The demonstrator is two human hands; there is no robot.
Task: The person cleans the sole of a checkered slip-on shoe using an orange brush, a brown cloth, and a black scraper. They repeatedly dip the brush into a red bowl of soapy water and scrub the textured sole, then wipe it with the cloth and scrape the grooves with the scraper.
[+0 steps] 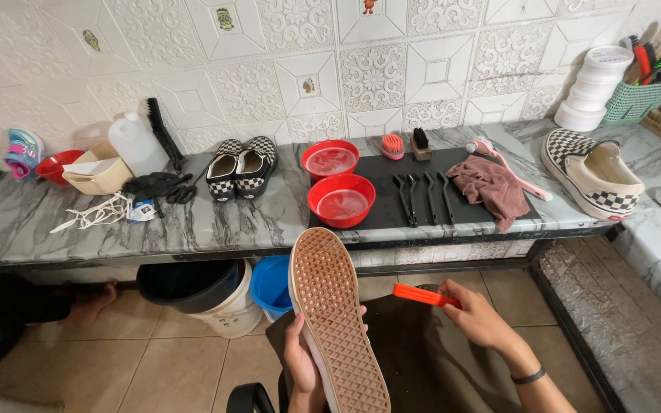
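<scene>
Left hand [304, 367] was raised low in view, fingers curled in a grip, thumb side facing up. Right hand [477, 317] was closed in a pinch, forearm angled in from lower right, dark band at the wrist.

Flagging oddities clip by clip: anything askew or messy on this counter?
Mostly tidy. A crumpled brown cloth lies bunched half off the black mat, and tangled white laces sprawl loose on the grey marble counter. No visible spills.

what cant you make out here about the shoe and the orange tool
Head view only:
- Shoe: sole faces the camera, hiding its upper; heel cut off by bottom edge.
- Orange tool: right hand covers one end, so its working end is unseen.
- Left hand: mostly behind the shoe.
</scene>
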